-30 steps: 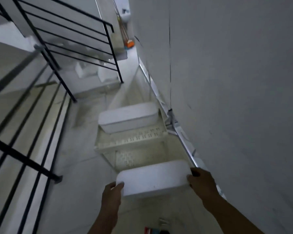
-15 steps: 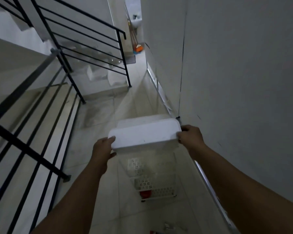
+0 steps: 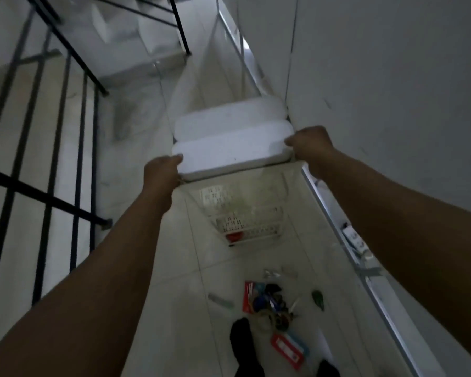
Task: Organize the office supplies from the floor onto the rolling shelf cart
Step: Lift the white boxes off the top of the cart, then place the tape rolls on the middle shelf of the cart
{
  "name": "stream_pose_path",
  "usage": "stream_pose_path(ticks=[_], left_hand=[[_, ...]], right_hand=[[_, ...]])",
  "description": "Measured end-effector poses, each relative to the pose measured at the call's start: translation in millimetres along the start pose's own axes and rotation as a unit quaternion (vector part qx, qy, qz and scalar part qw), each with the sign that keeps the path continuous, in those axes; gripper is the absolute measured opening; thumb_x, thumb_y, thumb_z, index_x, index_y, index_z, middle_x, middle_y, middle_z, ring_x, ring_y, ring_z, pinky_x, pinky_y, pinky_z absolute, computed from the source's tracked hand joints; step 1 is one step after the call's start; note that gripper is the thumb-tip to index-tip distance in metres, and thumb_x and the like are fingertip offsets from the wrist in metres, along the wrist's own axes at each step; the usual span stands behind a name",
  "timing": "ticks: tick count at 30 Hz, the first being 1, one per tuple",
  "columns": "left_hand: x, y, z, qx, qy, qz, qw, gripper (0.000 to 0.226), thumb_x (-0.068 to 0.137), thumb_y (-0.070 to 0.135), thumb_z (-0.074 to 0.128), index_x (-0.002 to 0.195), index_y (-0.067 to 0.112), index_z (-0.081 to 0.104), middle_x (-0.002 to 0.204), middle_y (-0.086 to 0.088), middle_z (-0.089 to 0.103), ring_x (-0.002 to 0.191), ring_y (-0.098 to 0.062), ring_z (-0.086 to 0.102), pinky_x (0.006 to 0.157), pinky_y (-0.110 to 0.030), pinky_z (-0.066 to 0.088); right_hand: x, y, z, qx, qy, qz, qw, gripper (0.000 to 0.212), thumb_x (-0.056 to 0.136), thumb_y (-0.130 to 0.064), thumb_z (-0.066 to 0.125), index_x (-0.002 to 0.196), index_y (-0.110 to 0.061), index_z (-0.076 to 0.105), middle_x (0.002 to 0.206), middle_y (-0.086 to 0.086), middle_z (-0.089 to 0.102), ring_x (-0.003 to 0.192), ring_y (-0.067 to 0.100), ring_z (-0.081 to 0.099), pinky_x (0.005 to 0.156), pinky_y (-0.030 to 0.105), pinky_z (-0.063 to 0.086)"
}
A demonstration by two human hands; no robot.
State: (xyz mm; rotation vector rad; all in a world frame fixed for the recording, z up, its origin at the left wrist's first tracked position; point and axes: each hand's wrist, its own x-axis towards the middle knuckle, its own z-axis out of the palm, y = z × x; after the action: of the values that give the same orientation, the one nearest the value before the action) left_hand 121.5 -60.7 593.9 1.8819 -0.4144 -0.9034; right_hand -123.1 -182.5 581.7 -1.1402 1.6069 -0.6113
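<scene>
While one scattered pile of small office supplies [image 3: 272,303] lies on the pale tiled floor [image 3: 158,268], our left hand [image 3: 161,172] and right hand [image 3: 309,144] each grip one end of the white plastic rolling shelf cart [image 3: 231,151].

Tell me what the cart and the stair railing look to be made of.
Cart: likely white plastic, matte, with rounded moulded edges and perforated shelves; both hands grip its top. Railing: probably black-painted metal, judging by its thin straight bars.
</scene>
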Motion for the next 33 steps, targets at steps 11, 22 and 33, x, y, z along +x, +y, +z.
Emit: stream_pose_path(ticks=[11, 22, 33], left_hand=[[-42, -79, 26, 0.022, 0.071, 0.001, 0.997, 0.038, 0.082, 0.026, 0.062, 0.116, 0.01, 0.059, 0.107, -0.007, 0.061, 0.093, -0.018, 0.059, 0.091, -0.04, 0.054], [-55, -336, 98, 0.101, -0.122, -0.202, 0.967, 0.037, 0.089, 0.031, 0.06, 0.121, 0.013, 0.054, 0.114, -0.007, 0.058, 0.106, -0.023, 0.057, 0.086, -0.04, 0.052], [-29, -700, 152, 0.168, -0.113, -0.35, 0.915, 0.036, 0.083, 0.016, 0.067, 0.111, -0.006, 0.058, 0.113, -0.022, 0.06, 0.1, -0.032, 0.059, 0.065, -0.027, 0.039]], right_hand=[[-24, 71, -26, 0.048, 0.057, -0.011, 0.997, 0.023, 0.082, -0.011, 0.057, 0.062, -0.018, 0.046, 0.063, 0.0, 0.046, 0.053, 0.014, 0.045, 0.05, 0.023, 0.04], [-20, 339, 3, 0.005, -0.019, 0.162, 0.987, 0.049, 0.083, -0.014, 0.066, 0.116, 0.019, 0.051, 0.083, 0.008, 0.045, 0.078, 0.022, 0.044, 0.069, 0.034, 0.038], [1, 692, 149, -0.08, -0.069, 0.28, 0.954, 0.015, 0.078, -0.006, 0.067, 0.089, -0.008, 0.057, 0.092, 0.013, 0.06, 0.081, 0.023, 0.056, 0.072, 0.032, 0.047]])
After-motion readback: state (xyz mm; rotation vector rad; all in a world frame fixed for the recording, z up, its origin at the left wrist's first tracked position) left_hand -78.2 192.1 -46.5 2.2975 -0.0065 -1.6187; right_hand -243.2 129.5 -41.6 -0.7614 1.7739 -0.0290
